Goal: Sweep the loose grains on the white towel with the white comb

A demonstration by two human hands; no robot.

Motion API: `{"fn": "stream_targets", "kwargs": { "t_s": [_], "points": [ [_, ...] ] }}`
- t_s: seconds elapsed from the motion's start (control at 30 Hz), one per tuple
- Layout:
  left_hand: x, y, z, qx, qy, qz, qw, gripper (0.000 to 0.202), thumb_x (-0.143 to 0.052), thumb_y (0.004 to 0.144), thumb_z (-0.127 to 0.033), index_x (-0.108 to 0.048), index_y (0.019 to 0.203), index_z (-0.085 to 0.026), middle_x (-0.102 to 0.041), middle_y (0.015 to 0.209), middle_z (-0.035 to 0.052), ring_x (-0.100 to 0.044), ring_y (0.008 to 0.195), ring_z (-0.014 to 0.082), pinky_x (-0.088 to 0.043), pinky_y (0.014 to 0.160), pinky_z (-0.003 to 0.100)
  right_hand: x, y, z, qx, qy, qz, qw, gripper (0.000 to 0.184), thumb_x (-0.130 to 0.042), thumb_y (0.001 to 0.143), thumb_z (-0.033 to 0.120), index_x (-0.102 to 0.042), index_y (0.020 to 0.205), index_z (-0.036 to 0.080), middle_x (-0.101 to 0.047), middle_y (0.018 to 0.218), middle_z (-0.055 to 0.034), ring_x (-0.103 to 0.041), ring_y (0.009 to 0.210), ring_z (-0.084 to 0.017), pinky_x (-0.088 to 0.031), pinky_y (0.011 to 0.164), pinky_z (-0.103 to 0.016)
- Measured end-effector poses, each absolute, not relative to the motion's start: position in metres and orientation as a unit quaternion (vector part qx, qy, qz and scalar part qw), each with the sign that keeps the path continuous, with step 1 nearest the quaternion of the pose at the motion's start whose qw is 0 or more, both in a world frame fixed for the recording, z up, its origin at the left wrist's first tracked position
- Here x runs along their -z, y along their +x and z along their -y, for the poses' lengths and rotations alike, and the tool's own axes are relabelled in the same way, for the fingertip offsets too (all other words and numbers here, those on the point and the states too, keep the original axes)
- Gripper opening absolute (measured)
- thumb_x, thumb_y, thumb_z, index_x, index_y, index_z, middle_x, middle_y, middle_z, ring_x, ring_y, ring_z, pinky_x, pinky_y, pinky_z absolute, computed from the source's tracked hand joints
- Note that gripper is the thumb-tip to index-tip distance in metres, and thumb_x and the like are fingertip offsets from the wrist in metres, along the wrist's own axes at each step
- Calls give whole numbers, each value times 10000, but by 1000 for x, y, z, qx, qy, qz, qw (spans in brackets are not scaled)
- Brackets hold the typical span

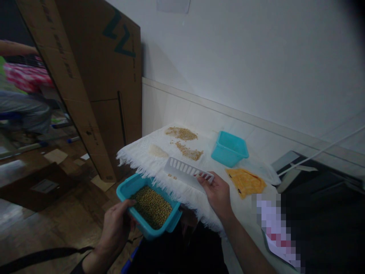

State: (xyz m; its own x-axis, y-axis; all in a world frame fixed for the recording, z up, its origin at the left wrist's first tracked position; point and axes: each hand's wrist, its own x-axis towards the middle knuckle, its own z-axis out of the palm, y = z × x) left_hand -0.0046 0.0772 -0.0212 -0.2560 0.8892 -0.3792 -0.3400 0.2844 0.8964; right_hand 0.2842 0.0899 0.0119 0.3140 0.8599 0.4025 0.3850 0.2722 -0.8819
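My left hand (118, 224) grips the near left rim of a teal plastic bin (144, 232), thumb over the edge. Inside lie yellowish round beans with smaller green ones (152, 205). The bin is against the front edge of a fringed white cloth (137, 152). My right hand (218, 192) holds a pale grey slotted plastic strip (182, 171) by its right end, fingers closed, the strip on or just above the cloth. A few beans (172, 176) sit beside the strip. Behind it are two spreads of beans (182, 133) and a pale grain patch (158, 150).
A second teal bin (229, 148) stands at the back by the wall. Right of my right hand lies a yellow cloth (246, 182) beside a clear plastic bag (265, 171). A large cardboard box (105, 76) rises at the left, with a person's arm (17, 48) beyond it.
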Motion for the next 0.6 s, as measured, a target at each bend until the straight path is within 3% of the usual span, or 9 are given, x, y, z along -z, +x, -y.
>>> {"fn": "stream_targets", "kwargs": {
  "t_s": [0.37, 0.5, 0.6],
  "points": [
    [17, -4, -77, -534, 244, -582, 563, 360, -789, 524, -503, -616, 321, -261, -539, 326, 31, -429, 275, 124, -310, 334, 273, -15, 261, -60, -226, -559, 543, 585, 323, -863, 941, 558, -869, 905, 237, -870, 813, -57, -804, 702, -243, -631, 624, -299],
    [16, -4, -76, -535, 251, -581, 560, 385, -784, 524, -511, -595, 296, -266, -521, 315, 32, -415, 281, 118, -308, 347, 273, -20, 275, -60, -108, -588, 506, 622, 411, -830, 973, 601, -882, 1091, 211, -919, 1010, -118, -872, 867, -293, -700, 778, -363],
    [17, -4, -75, -530, 253, -584, 560, 387, -781, 532, -518, -594, 300, -271, -520, 320, 31, -414, 286, 121, -298, 347, 278, -20, 284, -60, 31, -631, 507, 586, 447, -771, 1020, 602, -894, 1162, 197, -920, 1031, -148, -865, 801, -292, -674, 716, -354]
  ]
}}
